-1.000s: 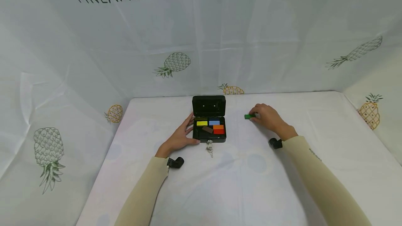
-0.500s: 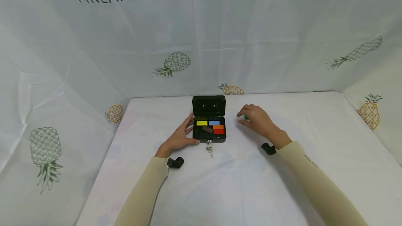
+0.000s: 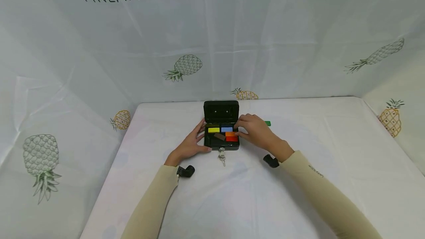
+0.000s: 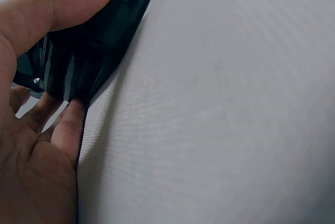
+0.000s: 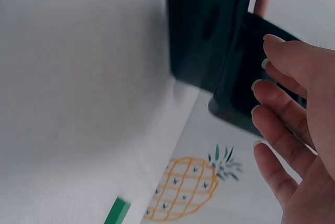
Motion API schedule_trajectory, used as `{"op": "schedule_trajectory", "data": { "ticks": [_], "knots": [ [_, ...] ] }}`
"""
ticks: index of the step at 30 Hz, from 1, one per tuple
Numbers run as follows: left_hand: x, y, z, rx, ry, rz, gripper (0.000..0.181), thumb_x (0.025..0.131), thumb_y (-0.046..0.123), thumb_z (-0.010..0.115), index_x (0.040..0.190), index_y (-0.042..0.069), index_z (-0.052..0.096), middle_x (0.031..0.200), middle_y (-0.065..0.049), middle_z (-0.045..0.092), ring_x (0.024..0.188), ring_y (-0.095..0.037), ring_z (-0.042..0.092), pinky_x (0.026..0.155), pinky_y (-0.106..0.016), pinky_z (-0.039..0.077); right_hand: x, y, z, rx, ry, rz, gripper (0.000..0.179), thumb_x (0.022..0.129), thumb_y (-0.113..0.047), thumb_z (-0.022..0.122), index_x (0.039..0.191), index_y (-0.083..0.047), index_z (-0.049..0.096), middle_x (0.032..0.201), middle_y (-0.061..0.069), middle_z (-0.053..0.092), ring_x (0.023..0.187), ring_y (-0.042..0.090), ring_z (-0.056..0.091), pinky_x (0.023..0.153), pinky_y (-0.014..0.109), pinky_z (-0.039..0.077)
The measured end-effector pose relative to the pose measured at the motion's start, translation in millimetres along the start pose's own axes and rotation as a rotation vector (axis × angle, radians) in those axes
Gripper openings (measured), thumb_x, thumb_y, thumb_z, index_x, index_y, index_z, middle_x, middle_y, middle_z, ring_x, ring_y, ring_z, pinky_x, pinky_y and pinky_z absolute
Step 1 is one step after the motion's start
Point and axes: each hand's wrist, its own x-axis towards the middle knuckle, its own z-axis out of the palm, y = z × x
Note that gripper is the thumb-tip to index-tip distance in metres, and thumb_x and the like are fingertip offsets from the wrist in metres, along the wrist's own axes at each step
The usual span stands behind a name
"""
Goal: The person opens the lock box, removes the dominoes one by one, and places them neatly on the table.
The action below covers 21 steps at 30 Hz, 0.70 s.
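Observation:
A black cash box (image 3: 214, 146) stands with its lid (image 3: 221, 109) raised. Inside lie a yellow block (image 3: 213, 130), a light blue block (image 3: 227, 130), an orange block (image 3: 230, 134), a red block (image 3: 231, 139) and a slanted brown block (image 3: 219, 137). My left hand (image 3: 188, 146) rests along the box's left side, thumb at the front corner. Over the right rim reaches my right hand (image 3: 257, 131), fingertips close to the orange block; the right wrist view shows nothing between its spread fingers. Behind that hand, a green block (image 3: 267, 123) lies partly hidden on the table.
Keys (image 3: 221, 156) hang from the lock at the front of the box. The table (image 3: 212, 202) has a white cloth, and a pineapple-print curtain (image 3: 282, 65) rises along its back edge and sides.
My right hand has let go of the green block, leaving it on the table, and moved left to the box's right rim. The left hand stays at the box.

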Motion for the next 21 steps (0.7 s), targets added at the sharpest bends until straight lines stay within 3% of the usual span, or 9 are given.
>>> {"op": "schedule_trajectory", "data": {
  "ticks": [10, 21],
  "knots": [
    [-0.5, -0.4, -0.2, -0.002, -0.004, 0.009, 0.123, 0.084, -0.004, 0.087, 0.172, 0.024, 0.005, 0.172, -0.011, 0.024, 0.160, -0.026, 0.026, 0.129, -0.033, 0.032, 13.0, -15.9, 17.0, -0.012, 0.015, -0.079, 0.020, 0.089, -0.017, 0.088, 0.105, -0.008, 0.080, 0.103, 0.005, 0.069, 0.094, 0.024, 0.064, 0.094, 0.043, 0.060],
    [-1.5, 0.2, -0.7, -0.010, -0.012, 0.002, 0.123, 0.084, -0.003, 0.086, 0.172, 0.024, 0.004, 0.172, -0.012, 0.024, 0.160, -0.026, 0.026, 0.128, -0.032, 0.033, 23.2, -25.3, 32.0, -0.045, -0.021, -0.086, 0.022, 0.091, -0.024, 0.087, 0.107, -0.010, 0.080, 0.103, 0.003, 0.069, 0.093, 0.021, 0.062, 0.086, 0.040, 0.059]
  ]
}}
